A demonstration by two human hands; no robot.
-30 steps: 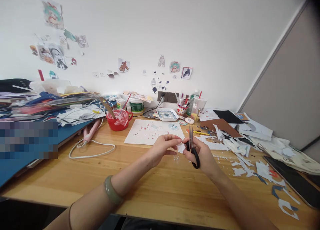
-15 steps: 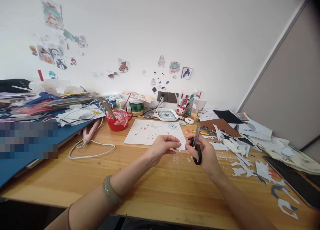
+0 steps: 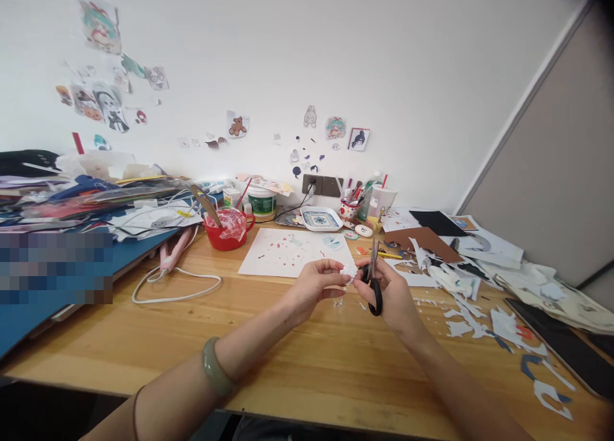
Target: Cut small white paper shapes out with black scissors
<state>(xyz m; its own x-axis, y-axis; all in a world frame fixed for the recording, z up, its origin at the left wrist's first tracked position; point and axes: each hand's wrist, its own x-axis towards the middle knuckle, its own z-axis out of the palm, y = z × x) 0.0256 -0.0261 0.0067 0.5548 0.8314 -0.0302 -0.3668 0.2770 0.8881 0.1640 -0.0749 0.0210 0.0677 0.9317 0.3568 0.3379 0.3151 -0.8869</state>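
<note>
Between the thumb and fingers of my left hand (image 3: 319,281) is a small white paper piece (image 3: 349,272). My right hand (image 3: 391,294) is closed around black-handled scissors (image 3: 375,294), whose metal blades point up and away from me. The fingertips of my right hand are at the paper's right edge; whether they pinch it I cannot tell. Just beyond both hands lies a white sheet (image 3: 278,255) carrying small coloured cut-outs. Tiny paper scraps (image 3: 339,302) are on the wooden table (image 3: 288,364) below my fingers.
At the left are a red bowl (image 3: 225,233), a white cable (image 3: 177,300) and a cluttered blue board (image 3: 48,319). A patterned tray (image 3: 320,219) and pen cup (image 3: 349,208) stand at the back. Paper offcuts (image 3: 472,323) and a dark tablet-like slab (image 3: 561,345) lie right.
My right hand has shifted slightly left, closer to my left hand, with the scissors still in it. More of the white paper piece shows between the hands.
</note>
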